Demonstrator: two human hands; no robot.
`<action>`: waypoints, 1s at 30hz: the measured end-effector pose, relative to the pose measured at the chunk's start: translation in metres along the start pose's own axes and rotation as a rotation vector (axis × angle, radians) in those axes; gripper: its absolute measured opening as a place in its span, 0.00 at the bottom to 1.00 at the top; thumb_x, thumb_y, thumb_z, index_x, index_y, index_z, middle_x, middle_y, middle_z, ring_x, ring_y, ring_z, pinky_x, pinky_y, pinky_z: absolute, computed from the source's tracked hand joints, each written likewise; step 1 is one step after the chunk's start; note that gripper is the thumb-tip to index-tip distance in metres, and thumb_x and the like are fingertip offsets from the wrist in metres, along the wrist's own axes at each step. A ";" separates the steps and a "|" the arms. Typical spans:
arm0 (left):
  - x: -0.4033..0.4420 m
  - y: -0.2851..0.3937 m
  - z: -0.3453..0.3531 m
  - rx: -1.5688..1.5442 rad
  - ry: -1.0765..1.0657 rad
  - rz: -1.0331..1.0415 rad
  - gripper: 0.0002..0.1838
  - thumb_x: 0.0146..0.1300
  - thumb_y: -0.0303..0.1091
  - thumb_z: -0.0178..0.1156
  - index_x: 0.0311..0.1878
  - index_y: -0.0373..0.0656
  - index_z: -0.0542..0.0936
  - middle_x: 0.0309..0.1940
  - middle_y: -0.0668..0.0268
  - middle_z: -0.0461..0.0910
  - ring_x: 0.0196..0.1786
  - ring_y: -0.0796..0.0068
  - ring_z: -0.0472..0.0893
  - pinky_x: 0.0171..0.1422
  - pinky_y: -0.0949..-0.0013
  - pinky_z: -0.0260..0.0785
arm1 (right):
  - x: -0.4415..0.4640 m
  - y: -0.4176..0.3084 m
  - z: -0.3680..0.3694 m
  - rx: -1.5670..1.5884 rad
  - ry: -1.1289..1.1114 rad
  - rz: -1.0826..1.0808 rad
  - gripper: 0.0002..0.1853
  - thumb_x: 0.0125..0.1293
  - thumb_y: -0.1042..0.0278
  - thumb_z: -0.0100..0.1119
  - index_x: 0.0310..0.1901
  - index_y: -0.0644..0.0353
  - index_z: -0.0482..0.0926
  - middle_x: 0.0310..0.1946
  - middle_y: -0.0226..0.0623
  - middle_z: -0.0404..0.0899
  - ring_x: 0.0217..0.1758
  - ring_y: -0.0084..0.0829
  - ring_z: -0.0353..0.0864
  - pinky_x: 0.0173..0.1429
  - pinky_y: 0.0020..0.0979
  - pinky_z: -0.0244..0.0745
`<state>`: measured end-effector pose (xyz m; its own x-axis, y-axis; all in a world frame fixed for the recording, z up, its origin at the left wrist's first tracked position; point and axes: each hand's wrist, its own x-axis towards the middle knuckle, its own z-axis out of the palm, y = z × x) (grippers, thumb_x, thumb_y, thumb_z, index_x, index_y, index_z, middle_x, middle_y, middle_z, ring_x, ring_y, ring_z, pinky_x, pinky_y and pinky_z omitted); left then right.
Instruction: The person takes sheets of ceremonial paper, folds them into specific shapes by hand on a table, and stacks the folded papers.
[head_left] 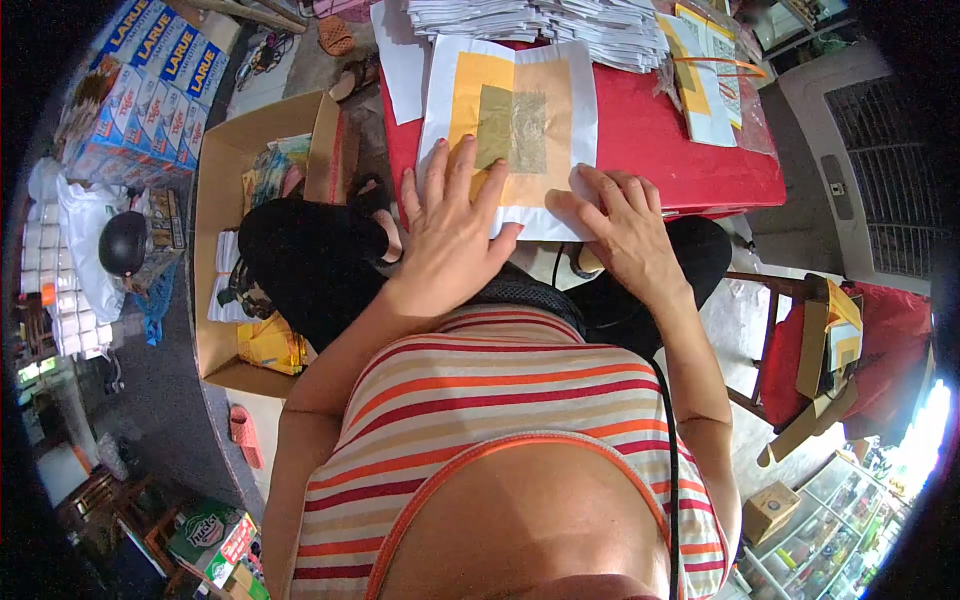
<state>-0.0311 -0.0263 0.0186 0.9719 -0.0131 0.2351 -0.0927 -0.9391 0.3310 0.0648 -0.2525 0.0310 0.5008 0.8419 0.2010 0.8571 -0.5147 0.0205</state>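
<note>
A white paper sheet (510, 215) lies on the red table in front of me, its near edge reaching over my lap. It bears an orange rectangle with a dull gold, foil-like patch (515, 130) in the middle, and a crease runs down its centre. My left hand (450, 225) rests on the sheet's lower left part, fingers spread and pointing away from me. At the lower right edge lies my right hand (630, 225), its fingers slightly bent and its thumb apart over the paper. Neither hand is wrapped round anything.
Stacks of folded white papers (540, 30) stand at the table's (640, 130) far side. More orange-and-white sheets (700, 80) lie at its right. A cardboard box (225, 180) with packets sits left of my legs. A chair with red cloth (880, 340) stands right.
</note>
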 end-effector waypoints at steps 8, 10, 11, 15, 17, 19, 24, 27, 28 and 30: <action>-0.006 -0.067 -0.047 -0.144 -0.193 0.157 0.40 0.53 0.38 0.72 0.71 0.48 0.73 0.78 0.54 0.58 0.81 0.50 0.53 0.82 0.49 0.47 | -0.002 0.009 0.006 0.054 0.028 -0.019 0.34 0.53 0.78 0.66 0.63 0.40 0.75 0.68 0.35 0.71 0.64 0.43 0.71 0.68 0.46 0.65; -0.003 -0.075 -0.059 -0.197 -0.242 0.129 0.41 0.48 0.34 0.73 0.71 0.51 0.74 0.79 0.58 0.57 0.82 0.53 0.52 0.83 0.51 0.46 | -0.003 0.012 0.008 0.067 0.031 -0.028 0.35 0.52 0.79 0.65 0.63 0.40 0.75 0.68 0.33 0.71 0.63 0.43 0.71 0.68 0.45 0.65; -0.001 -0.078 -0.062 -0.173 -0.297 0.123 0.42 0.47 0.34 0.74 0.71 0.52 0.74 0.80 0.60 0.57 0.83 0.54 0.52 0.83 0.51 0.46 | -0.002 0.013 0.007 0.067 0.032 -0.030 0.35 0.52 0.79 0.65 0.63 0.40 0.75 0.68 0.33 0.71 0.63 0.43 0.71 0.68 0.45 0.65; 0.007 -0.082 -0.073 -0.112 -0.390 0.111 0.46 0.44 0.32 0.77 0.72 0.55 0.73 0.81 0.63 0.56 0.83 0.56 0.50 0.83 0.51 0.47 | -0.002 0.017 0.005 0.138 0.065 -0.039 0.29 0.53 0.74 0.65 0.60 0.43 0.78 0.64 0.36 0.75 0.60 0.42 0.73 0.66 0.44 0.66; 0.010 -0.085 -0.074 -0.086 -0.411 0.107 0.47 0.43 0.32 0.78 0.72 0.56 0.73 0.81 0.63 0.56 0.83 0.56 0.50 0.83 0.50 0.47 | -0.001 0.019 0.006 0.170 0.089 -0.041 0.28 0.54 0.75 0.64 0.59 0.44 0.80 0.63 0.36 0.75 0.60 0.42 0.74 0.65 0.44 0.66; 0.012 -0.088 -0.074 -0.049 -0.381 0.133 0.47 0.44 0.31 0.78 0.73 0.55 0.72 0.81 0.62 0.55 0.83 0.56 0.50 0.83 0.48 0.47 | -0.001 0.023 0.006 0.175 0.104 -0.042 0.26 0.54 0.75 0.64 0.58 0.45 0.81 0.63 0.36 0.76 0.58 0.42 0.74 0.64 0.44 0.66; 0.013 -0.047 -0.066 -0.245 -0.249 0.325 0.49 0.44 0.39 0.80 0.73 0.47 0.70 0.78 0.61 0.60 0.81 0.52 0.56 0.84 0.49 0.44 | -0.003 0.029 0.000 0.249 0.059 0.003 0.26 0.55 0.75 0.64 0.58 0.46 0.82 0.64 0.35 0.76 0.58 0.41 0.74 0.64 0.43 0.66; 0.018 -0.025 -0.034 -0.255 -0.253 0.375 0.44 0.48 0.46 0.77 0.70 0.45 0.73 0.74 0.59 0.66 0.79 0.55 0.60 0.84 0.51 0.45 | -0.002 0.031 0.001 0.320 0.061 0.025 0.22 0.58 0.73 0.64 0.56 0.49 0.83 0.63 0.34 0.77 0.58 0.41 0.74 0.64 0.43 0.66; 0.019 -0.024 -0.025 -0.228 -0.277 0.354 0.42 0.50 0.48 0.76 0.68 0.45 0.73 0.73 0.58 0.68 0.78 0.57 0.61 0.84 0.52 0.47 | -0.001 0.033 0.001 0.355 0.070 0.041 0.18 0.60 0.72 0.64 0.54 0.52 0.83 0.62 0.34 0.78 0.58 0.41 0.74 0.64 0.43 0.65; 0.022 -0.028 -0.018 -0.187 -0.170 0.398 0.31 0.58 0.45 0.71 0.63 0.43 0.76 0.67 0.58 0.73 0.72 0.58 0.69 0.79 0.53 0.56 | 0.000 0.035 0.001 0.433 0.062 0.103 0.13 0.65 0.70 0.62 0.51 0.57 0.82 0.62 0.35 0.79 0.59 0.41 0.74 0.66 0.43 0.64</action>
<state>-0.0112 0.0062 0.0313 0.8728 -0.4308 0.2293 -0.4880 -0.7714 0.4084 0.0953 -0.2700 0.0305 0.5897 0.7716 0.2387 0.7810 -0.4695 -0.4119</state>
